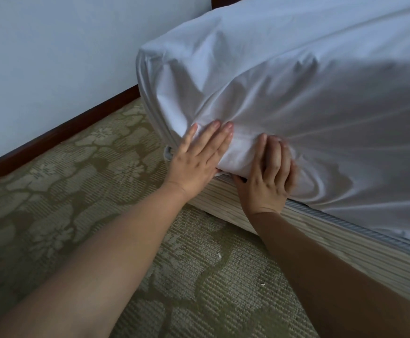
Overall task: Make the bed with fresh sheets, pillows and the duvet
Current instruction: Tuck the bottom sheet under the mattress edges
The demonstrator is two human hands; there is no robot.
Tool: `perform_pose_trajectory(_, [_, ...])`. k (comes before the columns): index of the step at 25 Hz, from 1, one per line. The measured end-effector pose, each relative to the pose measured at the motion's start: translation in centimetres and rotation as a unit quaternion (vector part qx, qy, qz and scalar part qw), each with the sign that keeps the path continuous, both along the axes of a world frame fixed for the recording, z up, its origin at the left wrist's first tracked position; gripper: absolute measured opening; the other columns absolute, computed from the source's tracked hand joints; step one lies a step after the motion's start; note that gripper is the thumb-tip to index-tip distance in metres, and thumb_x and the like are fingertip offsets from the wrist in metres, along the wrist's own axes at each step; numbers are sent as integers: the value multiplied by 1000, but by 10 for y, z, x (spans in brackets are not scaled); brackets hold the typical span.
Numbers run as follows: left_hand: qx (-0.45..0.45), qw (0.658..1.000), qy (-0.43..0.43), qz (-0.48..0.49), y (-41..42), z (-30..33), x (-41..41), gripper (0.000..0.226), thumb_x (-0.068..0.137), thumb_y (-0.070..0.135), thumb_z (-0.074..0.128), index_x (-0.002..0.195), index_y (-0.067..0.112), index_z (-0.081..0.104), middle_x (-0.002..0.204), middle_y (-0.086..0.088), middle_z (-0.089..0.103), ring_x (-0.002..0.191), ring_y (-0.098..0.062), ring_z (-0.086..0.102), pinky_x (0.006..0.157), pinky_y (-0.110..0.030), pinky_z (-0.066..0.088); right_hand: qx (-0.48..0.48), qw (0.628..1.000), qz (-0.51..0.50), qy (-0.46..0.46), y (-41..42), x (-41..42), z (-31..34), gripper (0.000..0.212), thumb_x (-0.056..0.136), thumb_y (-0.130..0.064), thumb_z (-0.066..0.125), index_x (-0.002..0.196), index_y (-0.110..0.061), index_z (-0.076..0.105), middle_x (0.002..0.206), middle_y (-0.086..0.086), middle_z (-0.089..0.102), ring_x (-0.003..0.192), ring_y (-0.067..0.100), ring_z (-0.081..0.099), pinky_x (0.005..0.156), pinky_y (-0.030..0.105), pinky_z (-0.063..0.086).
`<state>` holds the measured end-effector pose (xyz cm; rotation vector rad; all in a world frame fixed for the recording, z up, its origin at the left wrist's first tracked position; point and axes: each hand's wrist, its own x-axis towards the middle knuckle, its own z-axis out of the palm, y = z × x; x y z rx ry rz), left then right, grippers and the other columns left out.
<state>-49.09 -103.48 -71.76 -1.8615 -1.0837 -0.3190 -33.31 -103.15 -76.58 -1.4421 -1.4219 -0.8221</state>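
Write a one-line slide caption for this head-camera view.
Left hand presses the white sheet flat at the mattress corner while right hand grips a fold.

Both bare forearms reach forward and up from the bottom of the view, roughly parallel, with the hands close together but not touching. The left hand [196,157] is flat, fingers straight and lightly spread, palm pressing forward. The right hand [267,174] is knuckles-up with curled fingers, its grip bunched tight, thumb tucked low on the left.
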Motion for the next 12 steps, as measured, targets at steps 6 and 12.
perform_pose_trajectory(6, [69, 996, -10, -46, 24, -8, -5, 102, 77, 18, 64, 151, 3, -4, 158, -6, -20, 146, -25, -11, 116, -53, 12, -3, 1000, -20, 23, 6, -14, -10, 119, 63, -36, 82, 153, -17, 6, 146, 0, 27, 146, 10, -5, 117, 30, 3])
perform_pose_trajectory(12, [102, 992, -20, -68, 21, -8, 6, 85, 81, 10, 55, 151, 3, 7, 148, -7, 11, 146, -29, -4, 106, -61, 28, -2, 1000, 28, -13, -7, -9, -2, 99, 64, -26, 75, 149, -14, 26, 145, 7, 30, 138, 20, 15, 115, 33, 7])
